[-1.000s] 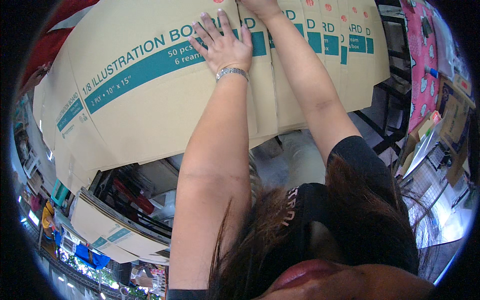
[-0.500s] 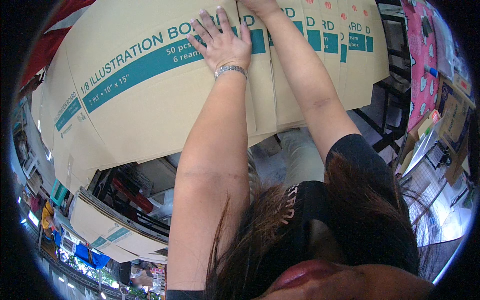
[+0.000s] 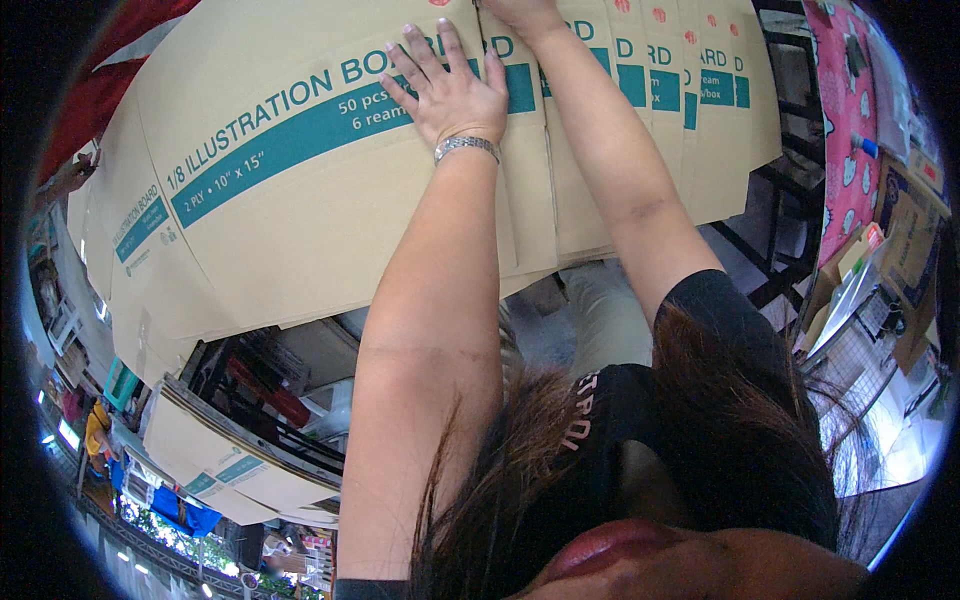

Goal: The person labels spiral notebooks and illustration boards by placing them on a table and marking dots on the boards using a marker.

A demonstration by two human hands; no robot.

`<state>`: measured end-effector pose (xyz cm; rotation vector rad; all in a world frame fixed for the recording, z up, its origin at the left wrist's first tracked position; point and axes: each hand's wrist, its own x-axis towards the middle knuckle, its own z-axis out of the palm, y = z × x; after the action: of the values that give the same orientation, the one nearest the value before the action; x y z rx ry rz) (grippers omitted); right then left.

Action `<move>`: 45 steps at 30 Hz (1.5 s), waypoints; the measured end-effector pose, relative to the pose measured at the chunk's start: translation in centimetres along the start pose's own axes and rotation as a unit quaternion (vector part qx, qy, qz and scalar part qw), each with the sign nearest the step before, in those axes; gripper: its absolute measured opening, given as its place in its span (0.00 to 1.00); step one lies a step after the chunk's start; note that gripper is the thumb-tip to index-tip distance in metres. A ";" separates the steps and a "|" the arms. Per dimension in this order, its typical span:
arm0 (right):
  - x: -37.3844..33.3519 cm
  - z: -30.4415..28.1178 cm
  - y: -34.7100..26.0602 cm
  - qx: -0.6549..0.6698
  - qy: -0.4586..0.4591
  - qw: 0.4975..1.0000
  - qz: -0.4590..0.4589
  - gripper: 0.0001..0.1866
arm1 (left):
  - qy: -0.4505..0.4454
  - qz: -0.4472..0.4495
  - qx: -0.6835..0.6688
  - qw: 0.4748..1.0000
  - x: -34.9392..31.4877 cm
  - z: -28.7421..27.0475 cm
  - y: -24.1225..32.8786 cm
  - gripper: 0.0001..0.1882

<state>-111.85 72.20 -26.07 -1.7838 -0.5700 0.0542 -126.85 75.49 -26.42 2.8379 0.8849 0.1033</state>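
Observation:
Flat, unfolded brown cardboard boxes [image 3: 330, 230] with green printed bands lie overlapped in front of me, fanned out toward the right. My left hand [image 3: 455, 100], with a metal bracelet at its wrist, rests palm down on the large left sheet, fingers spread. Farther up, my right hand [image 3: 522, 14] reaches to an overlapping edge of the cardboard beside my left fingertips. The top of the picture cuts off its fingers, so its grip is hidden.
At the far left, another person's hand [image 3: 78, 172] shows near the cardboard, below red cloth [image 3: 95, 90]. More cardboard [image 3: 225, 460] is stacked at lower left. A dark metal frame [image 3: 790, 215] stands at right, beside a pink patterned cloth [image 3: 845, 110] and boxes [image 3: 910, 235].
The whole view has shifted slightly, while both my hands keep their places on the cardboard. At the far left, the other person's hand shows a little more clearly.

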 end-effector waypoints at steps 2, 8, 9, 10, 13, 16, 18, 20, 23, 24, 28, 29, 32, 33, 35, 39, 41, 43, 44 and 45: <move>-0.1 -0.1 0.3 0.004 0.005 1.000 -0.004 0.06 | -0.001 0.002 0.003 1.000 0.0 0.0 0.1 0.36; -0.4 -0.2 0.3 0.006 0.001 1.000 0.003 0.05 | -0.006 -0.001 0.004 1.000 0.0 -0.1 0.1 0.36; -0.4 -0.2 0.4 0.012 -0.005 1.000 0.002 0.05 | -0.005 0.002 0.010 1.000 -0.1 -0.1 0.1 0.36; -0.4 -0.3 0.4 0.019 -0.010 1.000 0.001 0.05 | -0.004 0.005 0.016 1.000 -0.1 -0.1 0.1 0.36; -0.7 -0.3 0.2 0.011 -0.016 1.000 0.006 0.04 | -0.017 -0.002 -0.001 1.000 -0.2 0.0 0.0 0.36; -0.4 0.0 0.4 0.008 0.018 1.000 -0.022 0.04 | 0.009 -0.005 0.050 0.999 -0.1 0.2 0.1 0.36; -0.3 0.1 0.5 0.001 0.030 0.999 -0.024 0.05 | 0.010 -0.004 0.050 0.999 0.0 0.2 0.1 0.36; -0.4 0.0 0.4 -0.015 0.021 0.999 -0.021 0.05 | -0.001 -0.004 0.033 0.999 -0.1 0.1 0.2 0.36; -0.4 -0.4 0.6 -0.014 0.005 1.000 -0.001 0.04 | -0.020 -0.003 -0.002 1.000 0.1 -0.5 0.4 0.36; -0.5 -0.4 0.6 0.016 0.014 1.000 0.012 0.04 | -0.022 -0.004 0.002 1.000 0.1 -0.5 0.3 0.36; -0.6 -0.3 0.2 0.054 0.015 0.998 0.039 0.03 | -0.015 -0.006 0.005 1.000 -0.1 -0.3 0.3 0.36; -0.8 -0.3 0.0 0.014 0.002 0.998 0.055 0.03 | -0.011 -0.007 0.016 1.000 -0.1 -0.2 0.2 0.36; -0.6 -0.2 0.6 0.011 0.031 0.999 0.011 0.06 | 0.002 -0.007 0.048 0.999 -0.1 -0.1 0.4 0.36; -0.6 -0.1 0.7 0.011 0.039 0.999 -0.003 0.08 | 0.000 -0.007 0.048 0.999 -0.1 -0.1 0.4 0.36; -0.4 -0.1 1.0 -0.015 0.047 0.998 -0.028 0.08 | -0.004 -0.007 0.048 0.999 0.0 -0.1 0.6 0.37; -0.6 0.0 0.7 -0.008 0.055 0.998 -0.007 0.08 | -0.018 -0.013 0.032 0.999 -0.1 -0.3 0.5 0.36; -0.5 0.1 1.0 -0.014 0.071 0.997 -0.005 0.09 | -0.030 -0.015 0.017 0.999 0.0 -0.5 0.7 0.36; -0.4 0.3 0.7 -0.012 0.078 0.997 -0.006 0.09 | -0.019 -0.009 0.020 1.000 -0.1 -0.3 0.5 0.36; -0.6 0.4 0.6 -0.008 0.080 0.997 -0.008 0.09 | -0.013 -0.006 0.022 1.000 -0.1 -0.2 0.4 0.36; -0.6 0.4 0.5 -0.004 0.082 0.997 -0.010 0.09 | -0.021 -0.009 0.022 1.000 -0.1 -0.3 0.4 0.36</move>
<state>-112.34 72.18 -26.81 -1.7704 -0.4695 -0.1080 -126.73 75.13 -26.07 2.8598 0.9147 0.0231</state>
